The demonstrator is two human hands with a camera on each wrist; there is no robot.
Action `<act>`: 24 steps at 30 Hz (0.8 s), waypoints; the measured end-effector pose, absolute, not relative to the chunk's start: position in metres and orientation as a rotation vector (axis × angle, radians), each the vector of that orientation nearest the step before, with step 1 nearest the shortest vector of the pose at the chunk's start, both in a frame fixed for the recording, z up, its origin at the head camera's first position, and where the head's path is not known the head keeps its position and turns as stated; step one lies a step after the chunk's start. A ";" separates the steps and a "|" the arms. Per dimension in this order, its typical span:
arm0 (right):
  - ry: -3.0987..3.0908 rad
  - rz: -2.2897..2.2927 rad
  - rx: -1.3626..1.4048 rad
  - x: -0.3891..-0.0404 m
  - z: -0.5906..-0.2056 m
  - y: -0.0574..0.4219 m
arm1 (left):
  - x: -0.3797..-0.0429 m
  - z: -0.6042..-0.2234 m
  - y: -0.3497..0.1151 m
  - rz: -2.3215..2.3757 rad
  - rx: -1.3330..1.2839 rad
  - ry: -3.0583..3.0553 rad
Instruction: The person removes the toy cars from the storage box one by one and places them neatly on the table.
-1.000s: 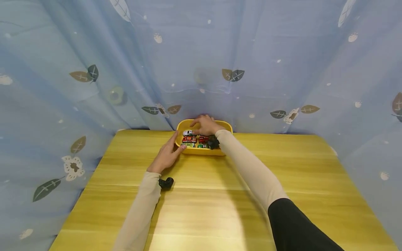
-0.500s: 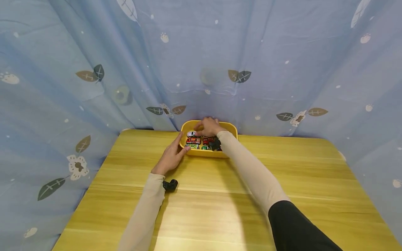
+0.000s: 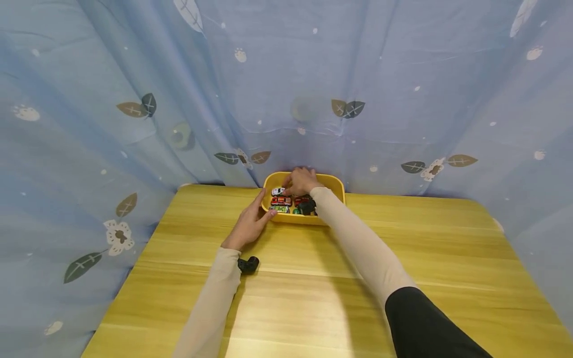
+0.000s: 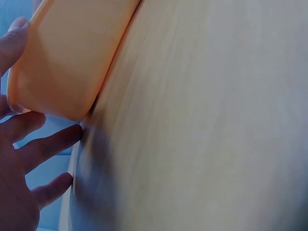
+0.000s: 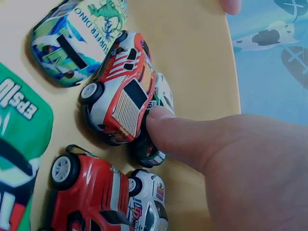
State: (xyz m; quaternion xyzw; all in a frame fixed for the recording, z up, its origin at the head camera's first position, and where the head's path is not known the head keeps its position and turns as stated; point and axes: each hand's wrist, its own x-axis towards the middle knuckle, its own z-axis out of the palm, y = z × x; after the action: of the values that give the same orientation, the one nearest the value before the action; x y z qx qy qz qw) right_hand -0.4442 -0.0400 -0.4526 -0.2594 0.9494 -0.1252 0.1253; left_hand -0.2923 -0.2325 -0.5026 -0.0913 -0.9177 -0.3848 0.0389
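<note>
A yellow plastic bin [image 3: 291, 219] stands at the table's far edge with several small toy cars inside. My left hand [image 3: 247, 226] rests against its left front corner, thumb at the front rim and straight, spread fingers along the end wall [image 4: 72, 53]. Inside the bin, the thumb of my right hand [image 3: 302, 182] presses the side of a white-and-green toy car [image 5: 165, 91]. One other right fingertip [image 5: 231, 5] shows near the rim, apart from that car; the rest are hidden. Against the white car lies a red-orange toy car [image 5: 130, 91].
Also in the bin are a green dinosaur-print car [image 5: 72, 48], a red car [image 5: 86, 192], a white car [image 5: 150, 202] and a large green one [image 5: 19, 125]. A blue patterned curtain [image 3: 295, 74] hangs right behind the bin. Wood-grain table [image 3: 412, 238] surrounds it.
The head view has turned slightly left, so everything sits further right in the picture. Both hands keep nearly the same places on and in the bin.
</note>
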 end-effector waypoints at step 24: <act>2.739 -0.576 -0.911 -0.450 -0.446 -0.021 | -0.294 -0.506 -0.232 -1.190 -0.228 -2.819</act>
State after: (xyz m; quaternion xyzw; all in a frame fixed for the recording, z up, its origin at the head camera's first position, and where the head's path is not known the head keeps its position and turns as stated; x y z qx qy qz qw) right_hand -0.4498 -0.0213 -0.4463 -0.3080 0.9260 -0.1947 0.0988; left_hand -0.2944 -0.2325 -0.5056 -0.0742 -0.9181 -0.3875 0.0369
